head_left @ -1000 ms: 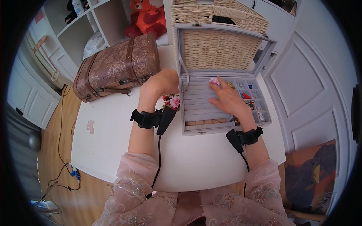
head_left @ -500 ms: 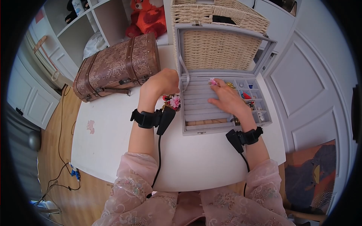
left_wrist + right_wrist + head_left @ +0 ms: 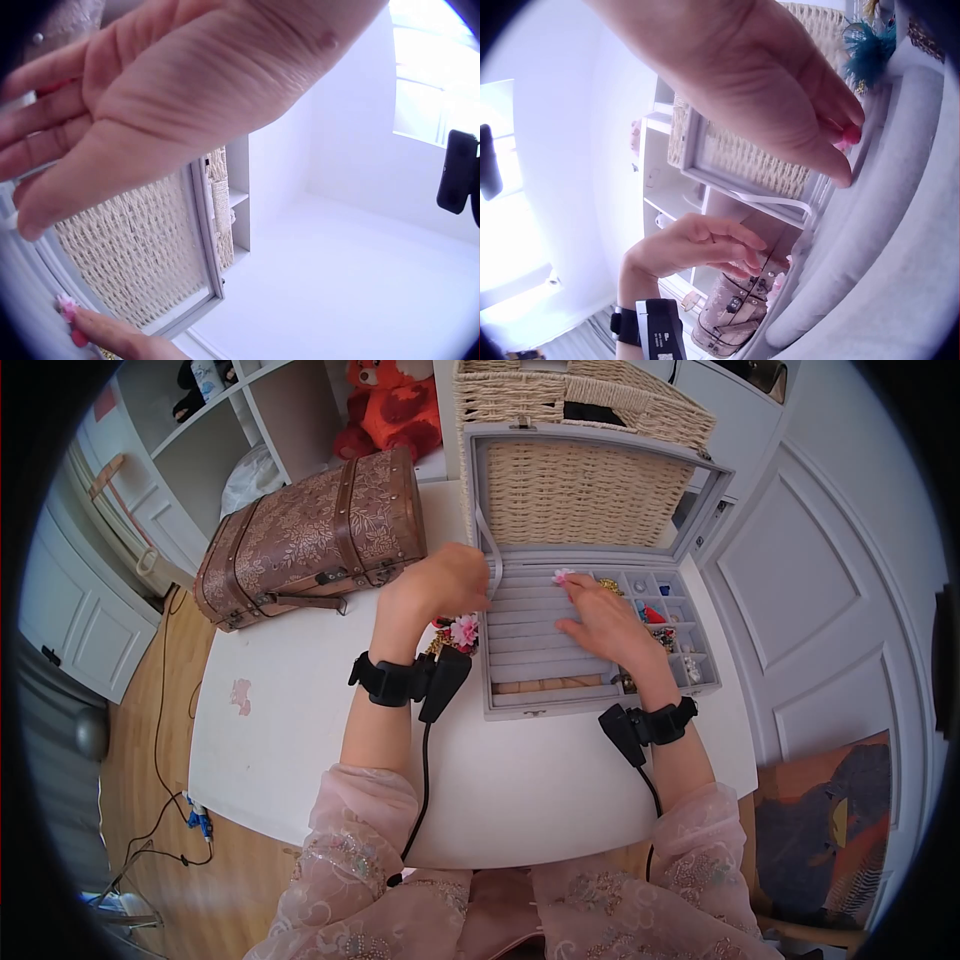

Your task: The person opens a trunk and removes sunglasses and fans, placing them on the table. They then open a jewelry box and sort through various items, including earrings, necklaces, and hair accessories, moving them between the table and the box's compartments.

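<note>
In the head view, my right hand (image 3: pixel 607 622) is over the padded ring rows of a grey jewelry box (image 3: pixel 510 710) whose lid stands up. Its fingertips pinch a pink flower ornament (image 3: pixel 562 576) with a red part, seen closer beside a finger in the left wrist view as a pink blossom (image 3: pixel 67 306). My left hand (image 3: pixel 437 582) hovers by the box's left edge, fingers loosely bent and holding nothing. Below it on the table lies a cluster of floral jewelry (image 3: pixel 463 632), partly hidden by the wrist camera. A pale ribbon (image 3: pixel 493 555) runs beside the left hand to the lid.
A brown floral trunk (image 3: pixel 310 535) stands at the table's back left, and a wicker basket (image 3: pixel 500 400) behind the lid. Small compartments (image 3: pixel 675 610) with trinkets line the box's right side. A teal feathery piece (image 3: pixel 868 52) shows near the right hand.
The pink flower ornament has shifted slightly left, with my right hand staying close by it. My left hand has moved a little to the right, toward the box.
</note>
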